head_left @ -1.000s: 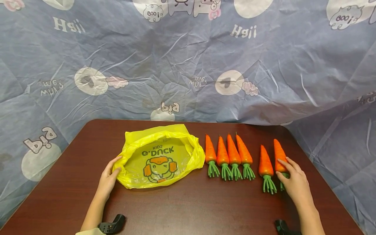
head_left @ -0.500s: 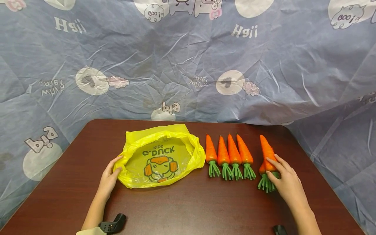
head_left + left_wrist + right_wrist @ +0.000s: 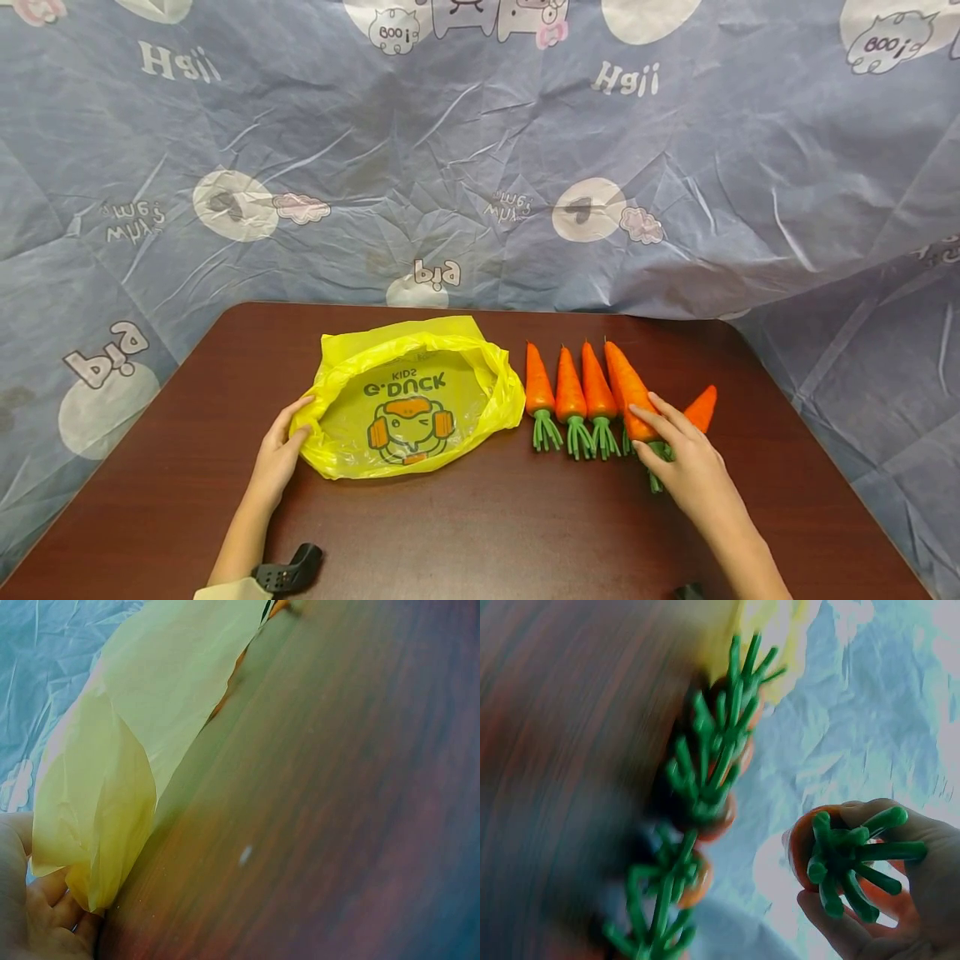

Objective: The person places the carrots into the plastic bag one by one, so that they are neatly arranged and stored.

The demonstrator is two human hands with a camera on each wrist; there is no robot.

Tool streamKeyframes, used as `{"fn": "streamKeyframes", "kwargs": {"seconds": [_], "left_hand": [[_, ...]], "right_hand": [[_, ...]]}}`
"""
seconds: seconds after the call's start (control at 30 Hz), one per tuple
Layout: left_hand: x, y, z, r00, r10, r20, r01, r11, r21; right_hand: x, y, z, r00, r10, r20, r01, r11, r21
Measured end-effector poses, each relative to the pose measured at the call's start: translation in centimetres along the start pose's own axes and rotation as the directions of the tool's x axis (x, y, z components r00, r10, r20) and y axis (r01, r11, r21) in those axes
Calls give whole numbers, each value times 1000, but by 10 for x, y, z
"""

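A yellow plastic bag (image 3: 411,479) with a printed duck lies on the table, its mouth spread wide. My left hand (image 3: 279,454) pinches the bag's left rim between thumb and fingers; the left wrist view shows the yellow film (image 3: 112,802) in that grip. An orange carrot (image 3: 628,387) with green stalks is in my right hand (image 3: 690,462), raised off the table in the right wrist view, stalks (image 3: 847,862) towards the camera. Behind this hand, another carrot (image 3: 702,407) lies slanted, partly hidden. Several carrots (image 3: 570,392) lie in a row between bag and hand; the held carrot overlaps the rightmost.
The brown table (image 3: 465,542) has a far edge close to a blue-grey printed cloth (image 3: 480,167). A black wrist device (image 3: 288,575) sits on the left forearm. Row stalks (image 3: 705,765) stand close to the held carrot in the right wrist view.
My right hand has carried the far-right carrot leftward, over its neighbour, to the row's right end. That neighbour has swung round, tip now to the right. My left hand and the bag stay put.
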State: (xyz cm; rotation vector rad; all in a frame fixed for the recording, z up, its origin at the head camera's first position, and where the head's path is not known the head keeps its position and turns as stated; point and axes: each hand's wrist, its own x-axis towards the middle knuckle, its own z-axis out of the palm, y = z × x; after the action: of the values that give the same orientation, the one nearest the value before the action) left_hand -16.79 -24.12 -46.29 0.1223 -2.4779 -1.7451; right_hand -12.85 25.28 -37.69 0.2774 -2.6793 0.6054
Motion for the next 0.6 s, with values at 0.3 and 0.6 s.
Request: {"fn": "streamKeyframes", "kwargs": {"seconds": [0.3, 0.6], "left_hand": [[0, 1, 0, 1000, 22, 3, -21, 999, -28], [-1, 1, 0, 999, 32, -1, -32, 999, -27]], "right_hand": [[0, -36, 9, 995, -98, 35, 98, 995, 8], [0, -67, 15, 967, -254, 23, 254, 967, -13]]}}
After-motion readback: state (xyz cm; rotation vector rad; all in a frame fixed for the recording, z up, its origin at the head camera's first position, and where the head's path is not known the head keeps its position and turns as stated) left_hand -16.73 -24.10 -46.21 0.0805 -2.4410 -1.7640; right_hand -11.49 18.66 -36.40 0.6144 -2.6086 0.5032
